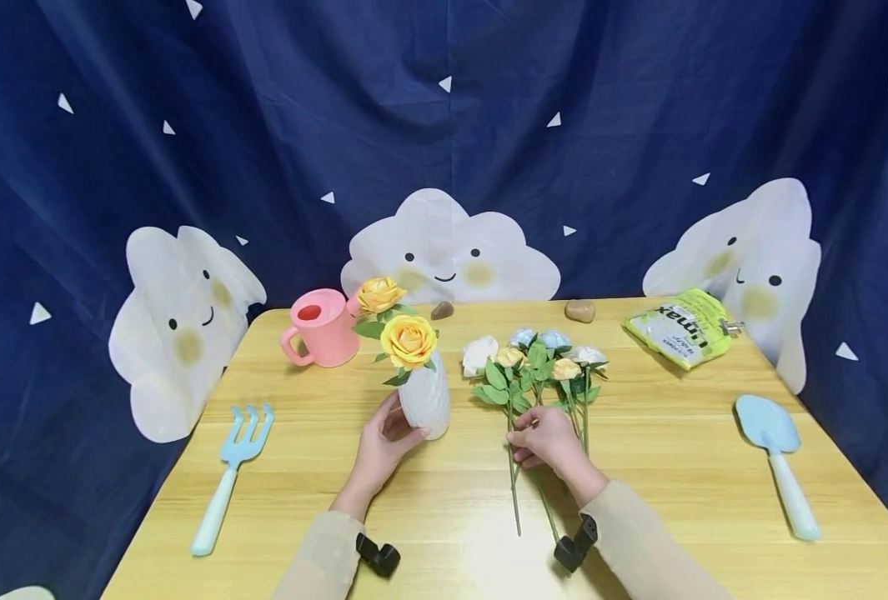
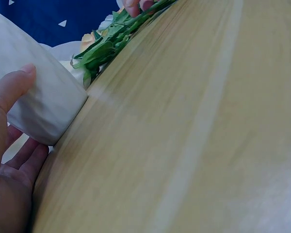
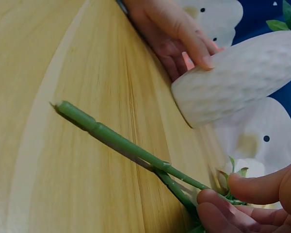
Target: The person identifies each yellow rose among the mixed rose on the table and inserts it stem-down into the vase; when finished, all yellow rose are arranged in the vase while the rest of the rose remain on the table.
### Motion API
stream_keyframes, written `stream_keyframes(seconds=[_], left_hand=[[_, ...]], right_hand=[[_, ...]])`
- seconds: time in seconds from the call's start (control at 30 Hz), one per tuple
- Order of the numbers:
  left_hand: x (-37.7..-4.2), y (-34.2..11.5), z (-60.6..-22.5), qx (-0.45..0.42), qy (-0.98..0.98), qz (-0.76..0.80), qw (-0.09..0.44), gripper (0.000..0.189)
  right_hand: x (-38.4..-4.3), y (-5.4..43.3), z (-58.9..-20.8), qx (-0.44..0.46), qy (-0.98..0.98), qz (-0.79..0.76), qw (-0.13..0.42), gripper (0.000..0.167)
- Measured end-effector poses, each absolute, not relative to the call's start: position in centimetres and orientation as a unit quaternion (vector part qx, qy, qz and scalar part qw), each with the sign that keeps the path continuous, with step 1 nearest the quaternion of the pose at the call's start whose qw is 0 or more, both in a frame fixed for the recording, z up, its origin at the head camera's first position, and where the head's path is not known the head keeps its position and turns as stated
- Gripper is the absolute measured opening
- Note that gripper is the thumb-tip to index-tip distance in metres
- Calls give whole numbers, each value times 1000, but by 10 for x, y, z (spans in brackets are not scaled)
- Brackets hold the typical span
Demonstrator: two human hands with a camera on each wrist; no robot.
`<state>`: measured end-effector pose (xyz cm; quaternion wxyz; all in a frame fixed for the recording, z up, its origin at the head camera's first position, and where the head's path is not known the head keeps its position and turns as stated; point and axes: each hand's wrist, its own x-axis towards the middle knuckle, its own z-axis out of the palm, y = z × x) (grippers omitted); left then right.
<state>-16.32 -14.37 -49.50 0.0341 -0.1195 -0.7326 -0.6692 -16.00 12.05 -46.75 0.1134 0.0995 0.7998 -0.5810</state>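
A white textured vase (image 1: 425, 400) stands on the table holding two yellow roses (image 1: 409, 342). My left hand (image 1: 383, 442) grips its lower part, the thumb on the near side and the fingers curled behind. To the right lies a spread of artificial flowers (image 1: 537, 367) with white, pale blue and light orange heads. Over their stems, my right hand (image 1: 552, 442) pinches a green stem (image 3: 126, 145) between thumb and fingers. That stem's cut end points towards me, and it crosses another stem in the right wrist view. Which bloom it belongs to is hard to tell among the leaves.
A pink watering can (image 1: 325, 329) stands behind the vase to the left. A blue hand fork (image 1: 235, 467) lies far left, a blue trowel (image 1: 777, 458) far right. Two stones (image 1: 580, 311) and a clipped green bag (image 1: 679, 329) sit along the back edge.
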Motion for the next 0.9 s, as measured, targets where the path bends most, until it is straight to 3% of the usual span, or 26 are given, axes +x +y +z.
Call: stream_keyframes(seconds=[0.47,0.9], left_hand=[[-163,-144,-495,-121,-730,-672,37,68],[-163,-144,-495,-117,-730,-672,35,68]], right_hand=[[-162,111,-471,71,871,-477,96,18],[-161,121,-474,138,761,-622,119,13]])
